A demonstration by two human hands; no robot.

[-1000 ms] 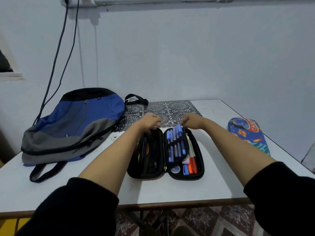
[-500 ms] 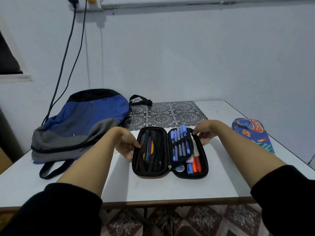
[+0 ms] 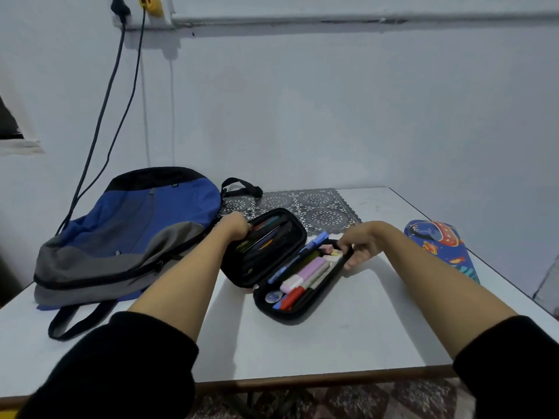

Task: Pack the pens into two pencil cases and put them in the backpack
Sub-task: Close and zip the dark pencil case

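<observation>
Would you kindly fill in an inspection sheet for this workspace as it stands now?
Surface: white table with a dark front edge.
Job's things: black pencil case open, left half tilted up, pens in both halves; patterned pencil case looks shut, near the right edge; blue-and-grey backpack lying at the left.
Clutter: lace mat at the back.
Grippers: left hand grips the raised half; right hand grips the other half's far rim.
Cables: two cables hang from wall sockets, down behind the backpack.
Surroundings: pale wall; patterned floor.
</observation>
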